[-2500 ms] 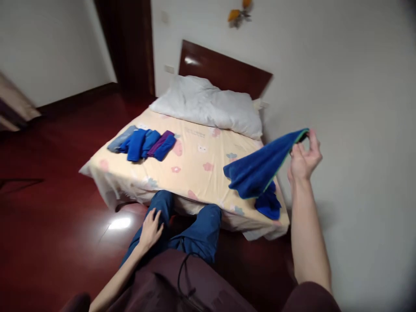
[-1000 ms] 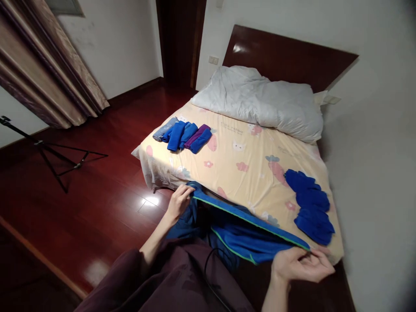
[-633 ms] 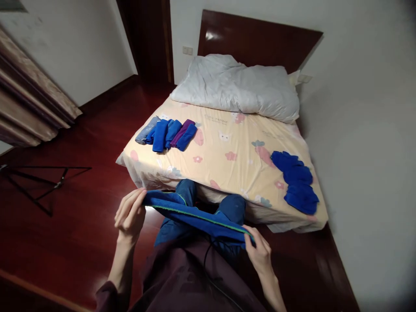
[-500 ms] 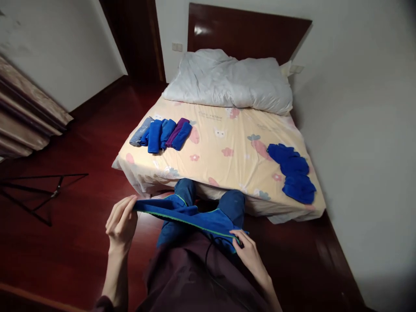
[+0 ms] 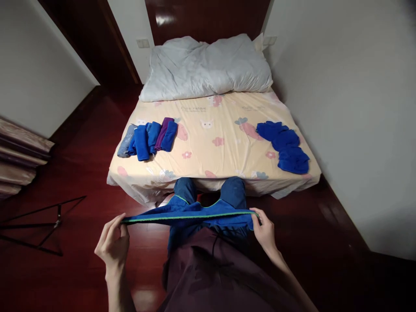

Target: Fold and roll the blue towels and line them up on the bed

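A blue towel [image 5: 195, 213] with green edging is stretched sideways above my lap. My left hand [image 5: 113, 242] pinches its left end, and my right hand [image 5: 264, 229] pinches the right end. One green edge runs nearly straight between the two hands, while the rest of the cloth hangs over my thighs. On the left of the bed lies a row of folded towels [image 5: 142, 143], several blue, one purple [image 5: 164, 132] and one grey [image 5: 126, 143]. Crumpled blue cloths [image 5: 284, 145] lie at the bed's right side.
The bed [image 5: 214, 160] with a patterned yellow sheet stands in front of my knees. A pale quilt [image 5: 208, 69] is bunched by the dark headboard [image 5: 208, 19]. Black tripod legs [image 5: 42, 225] stand on the floor at left, below a curtain [image 5: 19, 160].
My right hand has risen and moved right, my left hand has gone slightly down and left. The towel between them is now pulled tauter and more level. The view has tilted and shifted.
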`<state>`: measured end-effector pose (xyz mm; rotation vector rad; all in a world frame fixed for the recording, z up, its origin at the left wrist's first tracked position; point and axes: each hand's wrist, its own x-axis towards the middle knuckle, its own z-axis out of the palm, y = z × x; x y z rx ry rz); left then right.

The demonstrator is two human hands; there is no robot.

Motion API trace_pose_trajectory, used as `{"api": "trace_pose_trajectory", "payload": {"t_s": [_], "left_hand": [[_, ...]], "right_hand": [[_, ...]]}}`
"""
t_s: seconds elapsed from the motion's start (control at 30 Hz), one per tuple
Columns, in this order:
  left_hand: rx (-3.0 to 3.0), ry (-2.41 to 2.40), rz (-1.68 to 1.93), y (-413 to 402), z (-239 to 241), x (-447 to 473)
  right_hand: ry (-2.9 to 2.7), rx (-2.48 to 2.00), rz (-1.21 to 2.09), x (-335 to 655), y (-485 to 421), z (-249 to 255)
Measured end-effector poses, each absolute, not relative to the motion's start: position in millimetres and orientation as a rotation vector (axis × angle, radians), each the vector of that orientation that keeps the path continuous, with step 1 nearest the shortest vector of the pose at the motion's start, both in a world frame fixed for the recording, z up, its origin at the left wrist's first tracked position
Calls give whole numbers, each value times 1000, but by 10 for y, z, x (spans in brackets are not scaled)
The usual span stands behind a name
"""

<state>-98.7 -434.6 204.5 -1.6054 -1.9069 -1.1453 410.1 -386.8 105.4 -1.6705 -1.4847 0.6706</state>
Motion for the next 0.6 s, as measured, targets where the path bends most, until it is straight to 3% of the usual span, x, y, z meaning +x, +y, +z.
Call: {"api": "trace_pose_trajectory", "payload": {"t_s": [0.13, 0.4, 0.6], "left_hand": [[-1544, -1950, -1227, -4335, 2091, -990], [-1551, -1997, -1212, -4449, 1959, -1239], [-1653, -2000, -1078, -4279, 1872, -1384]], "right_hand": [[-1548, -1638, 641, 4235, -3854, 1034], [-1918, -1645, 1228, 4695, -4112, 912], [-1715, -1738, 1222, 4839, -4009, 931]]}}
